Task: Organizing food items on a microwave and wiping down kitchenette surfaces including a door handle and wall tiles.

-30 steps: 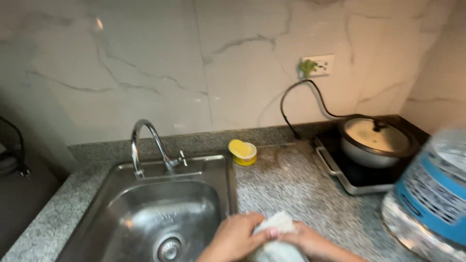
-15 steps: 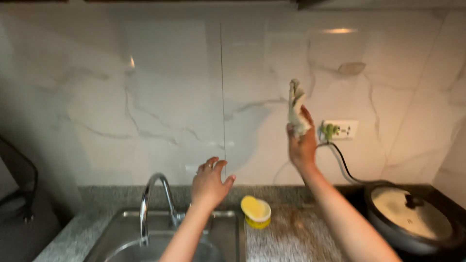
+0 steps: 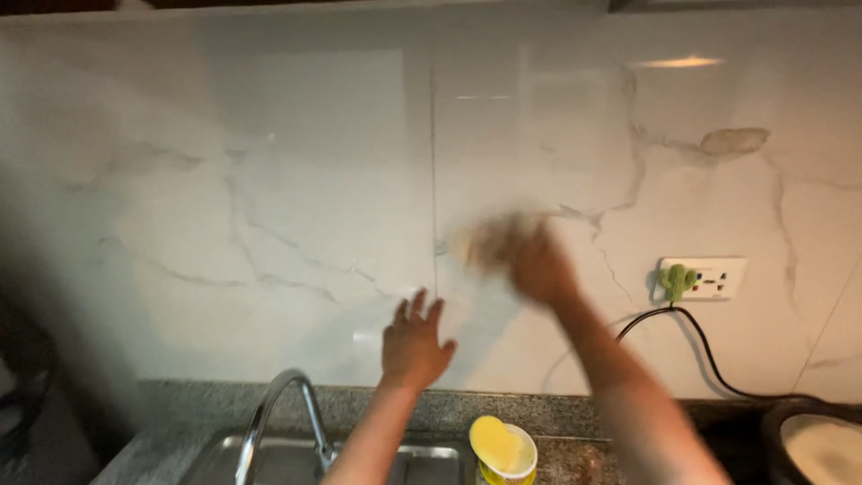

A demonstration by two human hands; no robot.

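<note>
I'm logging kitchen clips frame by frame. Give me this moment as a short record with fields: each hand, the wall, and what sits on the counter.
left hand: open, fingers spread, raised at the wall
right hand: raised higher, against the wall, motion-blurred; whether it holds anything cannot be told
wall: white marble-look panels, a stain at upper right
socket: with green plug and black cable
counter: tap over sink; yellow tub; pot lid at right edge

This is a home kitchen: a marble-look wall (image 3: 269,198) rises behind a speckled granite counter (image 3: 431,409) with a steel sink (image 3: 296,454) and curved tap (image 3: 278,404), a wall socket (image 3: 705,277) holding a green plug (image 3: 676,280), and a pot (image 3: 822,445) at right.
</note>
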